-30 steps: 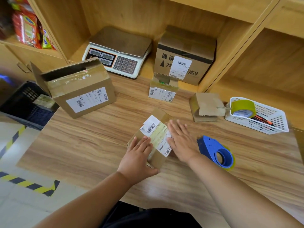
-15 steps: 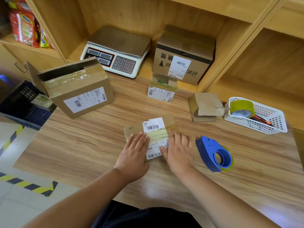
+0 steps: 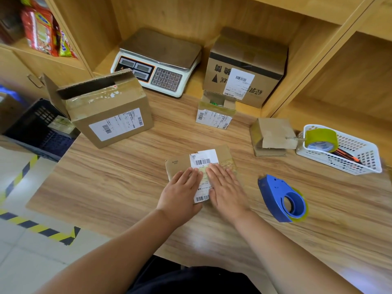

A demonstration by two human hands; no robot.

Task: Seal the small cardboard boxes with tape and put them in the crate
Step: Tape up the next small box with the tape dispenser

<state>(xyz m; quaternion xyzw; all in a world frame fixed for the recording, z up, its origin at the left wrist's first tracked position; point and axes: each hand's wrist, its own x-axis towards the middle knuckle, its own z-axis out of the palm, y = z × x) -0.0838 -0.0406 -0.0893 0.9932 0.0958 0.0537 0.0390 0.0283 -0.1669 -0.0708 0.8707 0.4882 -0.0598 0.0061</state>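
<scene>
Wooden table is filling the view, seen from above. At ten o'clock from the hands, a dark crate is sitting beyond the table's left edge. A large box, one flap up, is standing on the table just right of it. At centre, the small box is lying flat. The left hand and right hand are pressing palms-down on its labelled top, fingers straight and close together. At three o'clock, a blue tape dispenser is resting on the table. At two o'clock, a white basket is holding a tape roll.
</scene>
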